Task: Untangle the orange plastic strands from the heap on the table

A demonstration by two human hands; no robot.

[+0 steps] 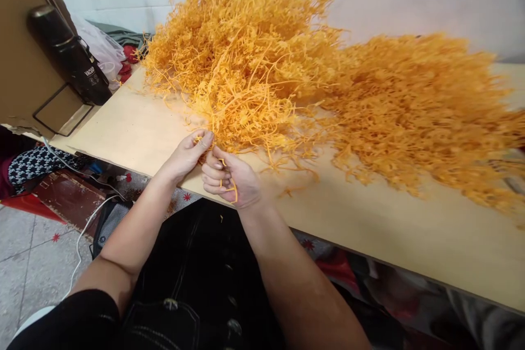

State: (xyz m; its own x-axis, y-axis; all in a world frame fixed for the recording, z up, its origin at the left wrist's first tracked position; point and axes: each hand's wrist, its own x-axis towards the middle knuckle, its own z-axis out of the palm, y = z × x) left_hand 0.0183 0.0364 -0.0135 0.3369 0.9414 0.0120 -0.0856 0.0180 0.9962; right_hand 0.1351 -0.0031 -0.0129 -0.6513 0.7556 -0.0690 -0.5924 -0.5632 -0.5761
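A person is sitting at a pale table (pixel 361 229), both bare hands meeting over its near edge. The left hand (pixel 188 154) is pressing its thumb against the forefinger, pinching thin orange strands. The right hand (pixel 238 178) is curling its fingers closed around an orange piece (pixel 234 190), whose ends are poking out between fingers and palm. The hands are nearly touching, just in front of a tall orange heap (pixel 254 60) that is lying loose on the tabletop. A lower orange heap (pixel 422 115) is spreading to the right, its strands blurring and reaching toward the table's edge.

At the far left, a cardboard box (pixel 16 65) is standing on the table, showing only its outer side, so its contents cannot be told. A black flask (pixel 68 54) is standing against it, capped, its inside hidden. Behind the flask, a clear plastic bag (pixel 96 44) is lying crumpled beside red items (pixel 130 54); whether any are sitting inside it cannot be told.
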